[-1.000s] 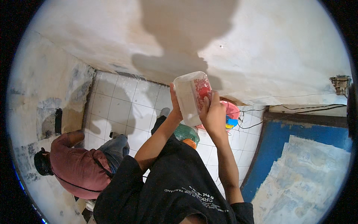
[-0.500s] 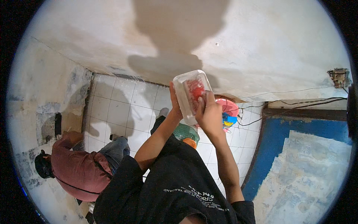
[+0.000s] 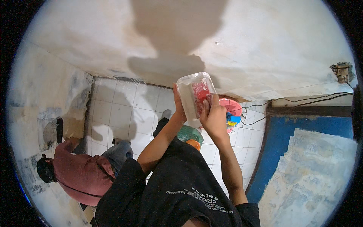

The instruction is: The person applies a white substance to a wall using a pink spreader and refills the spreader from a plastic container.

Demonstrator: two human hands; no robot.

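Holding a clear plastic box [image 3: 186, 92] along its left side with the left hand [image 3: 179, 106], in a grip curved snugly against the wall of it. Gripping a red scraper [image 3: 201, 94], smeared with white, in the right hand [image 3: 214, 120], with thumb and fingers closed on the near end, inside the box. Held out above the tiled floor [image 3: 145, 113], near a pink basin [image 3: 233, 106], well apart from a bent-over person [image 3: 81, 176].

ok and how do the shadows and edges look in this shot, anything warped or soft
Head view: a dark shadow falls on the pale wall beyond the clear container; head view: fisheye bending bows the left edge of the blue panel, and the corners go black; head view: the red tool at the right hand shows little fine detail.
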